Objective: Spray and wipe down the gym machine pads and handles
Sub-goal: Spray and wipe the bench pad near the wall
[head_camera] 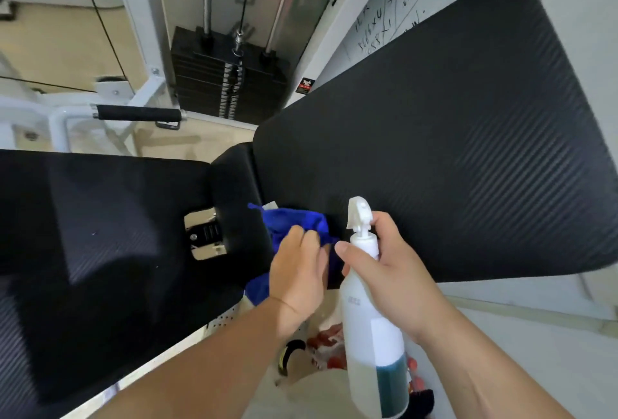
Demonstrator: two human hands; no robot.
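Note:
A black ribbed back pad (451, 137) fills the right half of the view, tilted, and a black seat pad (93, 244) lies at the lower left. My left hand (297, 278) presses a blue cloth (294, 224) against the lower end of the back pad, near the hinge. My right hand (391, 271) grips the neck of a white spray bottle (371, 328), held upright just right of the cloth; a little bluish liquid sits at its bottom. A black foam handle (138, 113) on a white frame is at the left.
A black weight stack (227, 84) with cable and guide rods stands behind the pads. A whiteboard (391, 14) with writing leans at the upper right. The metal hinge bracket (204, 234) shows between the pads. Small red objects (326, 341) lie on the floor below my hands.

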